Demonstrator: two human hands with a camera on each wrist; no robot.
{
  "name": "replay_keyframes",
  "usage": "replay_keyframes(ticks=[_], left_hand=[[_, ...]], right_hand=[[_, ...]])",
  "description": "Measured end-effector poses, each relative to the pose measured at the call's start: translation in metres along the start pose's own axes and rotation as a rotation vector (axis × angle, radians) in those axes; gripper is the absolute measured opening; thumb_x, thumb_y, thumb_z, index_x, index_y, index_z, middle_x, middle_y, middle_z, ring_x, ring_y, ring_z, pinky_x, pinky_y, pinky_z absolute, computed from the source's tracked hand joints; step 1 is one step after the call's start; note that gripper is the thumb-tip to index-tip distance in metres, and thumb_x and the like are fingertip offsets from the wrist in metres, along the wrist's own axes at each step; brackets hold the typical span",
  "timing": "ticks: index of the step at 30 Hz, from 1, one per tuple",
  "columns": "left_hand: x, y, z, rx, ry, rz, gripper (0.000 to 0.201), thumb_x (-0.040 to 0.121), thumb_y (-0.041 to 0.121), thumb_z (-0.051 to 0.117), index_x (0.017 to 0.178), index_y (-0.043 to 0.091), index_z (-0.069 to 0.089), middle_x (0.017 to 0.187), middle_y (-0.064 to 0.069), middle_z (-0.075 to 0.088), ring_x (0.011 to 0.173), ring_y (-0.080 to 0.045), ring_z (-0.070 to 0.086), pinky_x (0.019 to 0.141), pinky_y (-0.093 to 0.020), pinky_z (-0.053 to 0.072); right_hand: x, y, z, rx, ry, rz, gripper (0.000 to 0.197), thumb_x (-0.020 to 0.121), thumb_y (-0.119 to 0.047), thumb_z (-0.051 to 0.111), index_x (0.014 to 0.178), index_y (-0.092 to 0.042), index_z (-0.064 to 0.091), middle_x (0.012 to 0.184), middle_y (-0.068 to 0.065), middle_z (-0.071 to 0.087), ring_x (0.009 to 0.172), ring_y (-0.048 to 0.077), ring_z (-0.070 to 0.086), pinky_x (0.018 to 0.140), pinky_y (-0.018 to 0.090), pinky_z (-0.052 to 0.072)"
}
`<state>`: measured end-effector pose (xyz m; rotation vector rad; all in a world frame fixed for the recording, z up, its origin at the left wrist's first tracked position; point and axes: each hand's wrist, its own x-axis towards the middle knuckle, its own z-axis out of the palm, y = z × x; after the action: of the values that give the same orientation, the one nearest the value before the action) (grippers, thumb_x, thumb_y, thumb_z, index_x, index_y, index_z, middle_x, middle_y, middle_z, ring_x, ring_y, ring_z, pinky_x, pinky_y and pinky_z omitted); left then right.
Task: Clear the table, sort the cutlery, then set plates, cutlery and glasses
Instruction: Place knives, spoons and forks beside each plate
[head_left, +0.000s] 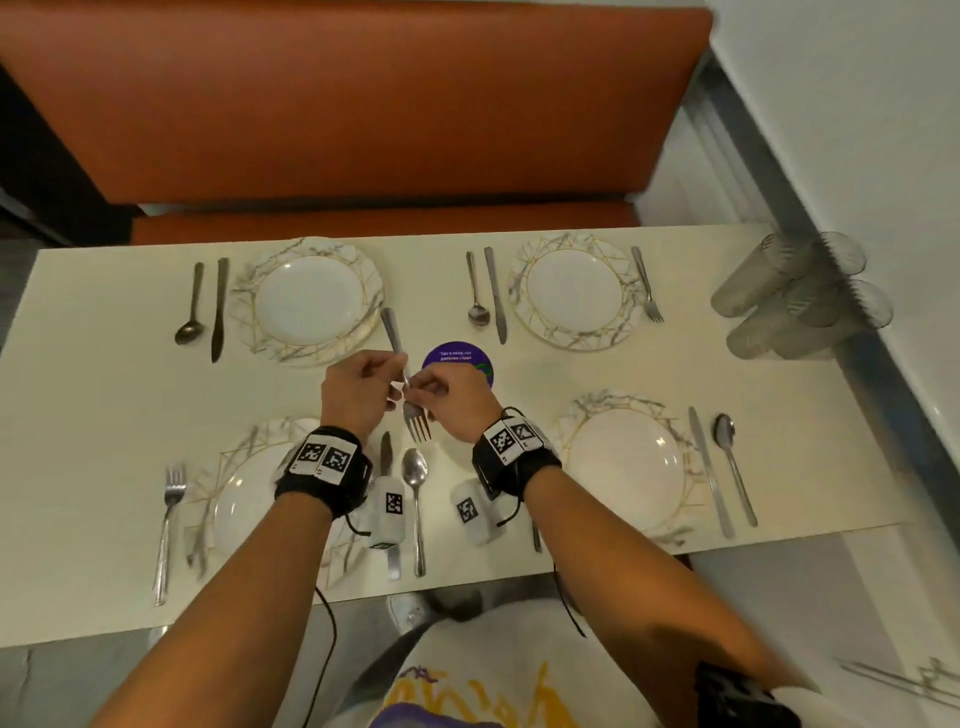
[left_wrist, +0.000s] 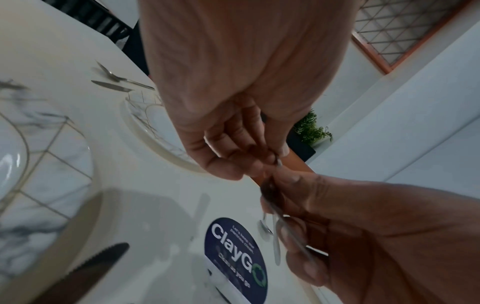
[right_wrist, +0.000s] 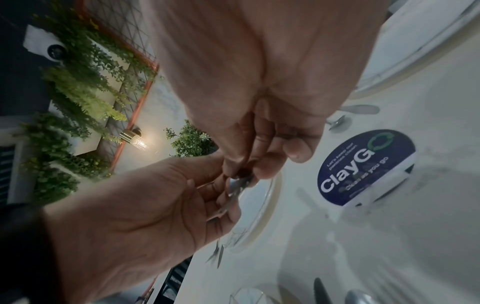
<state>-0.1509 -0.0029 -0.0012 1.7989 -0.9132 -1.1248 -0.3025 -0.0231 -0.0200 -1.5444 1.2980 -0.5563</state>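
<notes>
Both hands hold one steel fork (head_left: 393, 330) in the air over the middle of the white table (head_left: 104, 395), its tines (head_left: 417, 422) toward me. My left hand (head_left: 396, 375) pinches the neck from the left and my right hand (head_left: 415, 387) pinches it from the right. In the left wrist view the left fingertips (left_wrist: 281, 151) meet the right fingers on the fork (left_wrist: 296, 239). Marbled plates lie at the far left (head_left: 309, 301), far right (head_left: 574, 291), near left (head_left: 244, 499) and near right (head_left: 623, 462). Several glasses (head_left: 800, 296) stand at the far right.
Spoon (head_left: 191, 306) and knife (head_left: 220, 306) flank the far left plate; spoon (head_left: 475, 291), knife (head_left: 496, 291) and fork (head_left: 645, 283) the far right one. Near me lie a fork (head_left: 169, 525), spoon (head_left: 415, 493), knife (head_left: 709, 467) and spoon (head_left: 732, 462). A round purple sticker (head_left: 457, 358) marks the centre. An orange bench (head_left: 363, 104) stands behind.
</notes>
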Motion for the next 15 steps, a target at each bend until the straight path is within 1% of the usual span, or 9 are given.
replay_keyframes(ticks=[2, 4, 7, 9, 11, 13, 15], left_hand=[[0.002, -0.001, -0.008, 0.006, -0.005, 0.006, 0.02, 0.096, 0.031, 0.07, 0.099, 0.012, 0.075, 0.084, -0.005, 0.077, 0.066, -0.018, 0.069, 0.066, -0.036, 0.06], [0.007, -0.003, -0.015, 0.006, -0.006, -0.002, 0.016, 0.098, 0.03, 0.067, 0.097, 0.015, 0.074, 0.084, -0.002, 0.077, 0.064, -0.016, 0.068, 0.065, -0.036, 0.06], [0.02, -0.005, -0.022, 0.025, -0.026, -0.035, 0.015, 0.099, 0.026, 0.065, 0.101, 0.015, 0.075, 0.087, -0.001, 0.078, 0.067, -0.015, 0.068, 0.067, -0.034, 0.059], [0.03, -0.007, -0.025, 0.057, -0.044, -0.053, 0.015, 0.099, 0.026, 0.064, 0.102, 0.017, 0.075, 0.088, 0.0, 0.078, 0.07, -0.014, 0.069, 0.069, -0.033, 0.059], [0.041, -0.011, -0.028, 0.081, -0.05, -0.078, 0.013, 0.099, 0.025, 0.064, 0.101, 0.019, 0.075, 0.088, 0.001, 0.078, 0.07, -0.013, 0.069, 0.067, -0.031, 0.058], [0.052, -0.013, -0.03, 0.102, -0.056, -0.101, 0.011, 0.099, 0.021, 0.064, 0.101, 0.02, 0.074, 0.088, 0.001, 0.078, 0.067, -0.011, 0.068, 0.062, -0.026, 0.055], [0.061, -0.015, -0.031, 0.139, -0.061, -0.117, 0.012, 0.098, 0.017, 0.062, 0.101, 0.019, 0.073, 0.087, 0.0, 0.077, 0.063, -0.009, 0.067, 0.058, -0.017, 0.05]], right_hand=[[0.004, -0.005, 0.004, -0.004, -0.006, -0.001, 0.017, 0.088, -0.019, 0.075, 0.101, -0.007, 0.075, 0.089, 0.008, 0.076, 0.075, 0.018, 0.071, 0.068, 0.031, 0.06], [0.014, -0.008, 0.006, 0.005, -0.018, 0.004, 0.016, 0.088, -0.017, 0.075, 0.1, -0.007, 0.075, 0.086, 0.009, 0.076, 0.067, 0.015, 0.068, 0.065, 0.03, 0.059], [0.036, -0.006, 0.007, 0.003, 0.001, 0.035, 0.01, 0.088, -0.015, 0.075, 0.095, -0.008, 0.074, 0.077, 0.001, 0.072, 0.06, 0.005, 0.062, 0.063, 0.023, 0.052], [0.056, -0.003, 0.006, -0.032, 0.04, 0.057, 0.01, 0.087, -0.016, 0.075, 0.095, -0.009, 0.075, 0.078, 0.0, 0.072, 0.062, 0.007, 0.062, 0.066, 0.024, 0.051], [0.079, 0.001, 0.005, -0.055, 0.06, 0.098, 0.009, 0.087, -0.016, 0.074, 0.094, -0.01, 0.076, 0.082, 0.003, 0.074, 0.063, 0.007, 0.063, 0.068, 0.023, 0.052], [0.103, 0.005, 0.004, -0.08, 0.084, 0.134, 0.006, 0.087, -0.013, 0.074, 0.092, -0.01, 0.077, 0.081, 0.001, 0.074, 0.061, 0.006, 0.062, 0.067, 0.021, 0.05], [0.126, 0.011, 0.004, -0.126, 0.088, 0.168, 0.006, 0.087, -0.01, 0.072, 0.091, -0.01, 0.078, 0.083, 0.001, 0.073, 0.065, 0.009, 0.064, 0.063, 0.017, 0.049]])
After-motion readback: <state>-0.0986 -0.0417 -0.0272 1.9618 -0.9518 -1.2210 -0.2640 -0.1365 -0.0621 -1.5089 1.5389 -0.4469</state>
